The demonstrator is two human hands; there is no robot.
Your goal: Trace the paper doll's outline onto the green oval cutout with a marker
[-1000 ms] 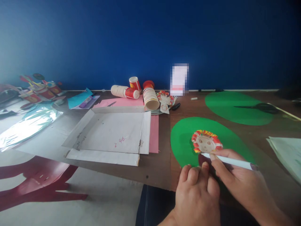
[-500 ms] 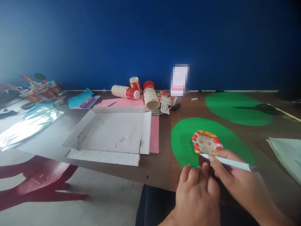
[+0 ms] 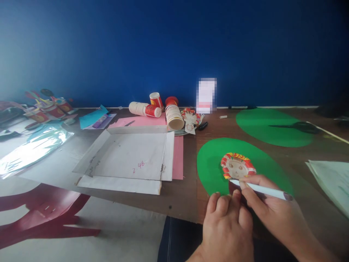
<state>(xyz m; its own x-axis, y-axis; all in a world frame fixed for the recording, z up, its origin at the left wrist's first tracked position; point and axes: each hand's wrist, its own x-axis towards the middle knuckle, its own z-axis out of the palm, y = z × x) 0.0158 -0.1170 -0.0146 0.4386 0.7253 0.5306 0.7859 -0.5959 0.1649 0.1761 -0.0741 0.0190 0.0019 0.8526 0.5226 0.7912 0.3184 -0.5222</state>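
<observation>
A white marker point(image 3: 268, 190) with a dark end is pinched in my right hand point(image 3: 280, 211), its tip at the lower rim of a cup-base face. This small face point(image 3: 236, 169) has drawn eyes and a red-and-yellow curled paper fringe. It lies on a green oval sheet point(image 3: 209, 156). My left hand point(image 3: 227, 222) rests beside the right at the sheet's near edge, fingers bent and close together. A dark maroon patch point(image 3: 232, 187) shows by its fingertips; what lies beneath them is hidden.
A white box lid point(image 3: 122, 156) lies on pink paper point(image 3: 178, 160). Paper cups point(image 3: 174, 118) and another fringed figure point(image 3: 190, 122) are behind. Scissors point(image 3: 302, 126) lie on a second green oval point(image 3: 253, 116). Papers point(image 3: 329, 180) are at right, a red chair point(image 3: 49, 211) at lower left.
The view has shifted slightly, so everything sits a little further left and lower. The right hand keeps the marker at the face's lower rim, and the left hand stays in place.
</observation>
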